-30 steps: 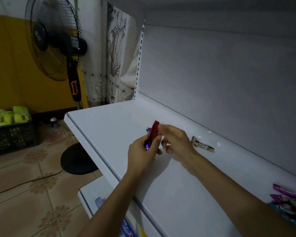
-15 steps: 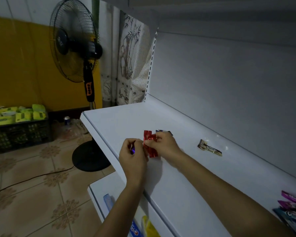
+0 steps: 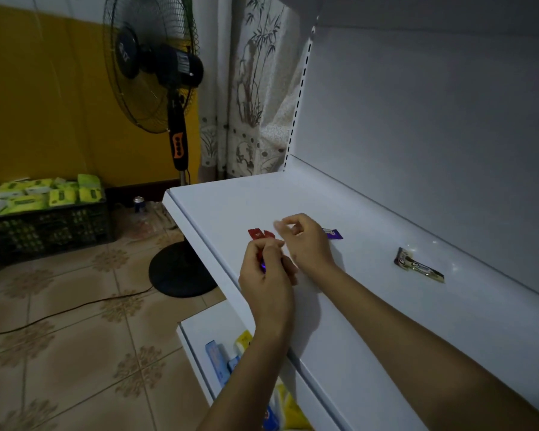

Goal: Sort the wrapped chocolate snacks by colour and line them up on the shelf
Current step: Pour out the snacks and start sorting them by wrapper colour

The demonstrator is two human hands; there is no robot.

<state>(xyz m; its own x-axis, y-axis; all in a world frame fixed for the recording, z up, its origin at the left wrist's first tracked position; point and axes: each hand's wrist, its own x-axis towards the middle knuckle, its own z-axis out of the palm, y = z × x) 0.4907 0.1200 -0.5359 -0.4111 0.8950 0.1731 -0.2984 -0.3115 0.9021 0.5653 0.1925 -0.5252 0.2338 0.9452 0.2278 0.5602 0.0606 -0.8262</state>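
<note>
Head view: black crate (image 3: 44, 227) holds yellow-green packs (image 3: 59, 194); left hand (image 3: 266, 276) grips wrapped snacks (image 3: 263, 267); right hand (image 3: 307, 245) curled, contents unclear, over shelf (image 3: 386, 312).

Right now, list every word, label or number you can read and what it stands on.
Nothing reads for certain.
fan hub: pale logo, too blurred.
white-and-brown snack: curly lettering, blurred.
purple snack: print too small.
red snacks: white marks, unreadable.
held snacks in left hand: print hidden.
green packs: too small.
</note>
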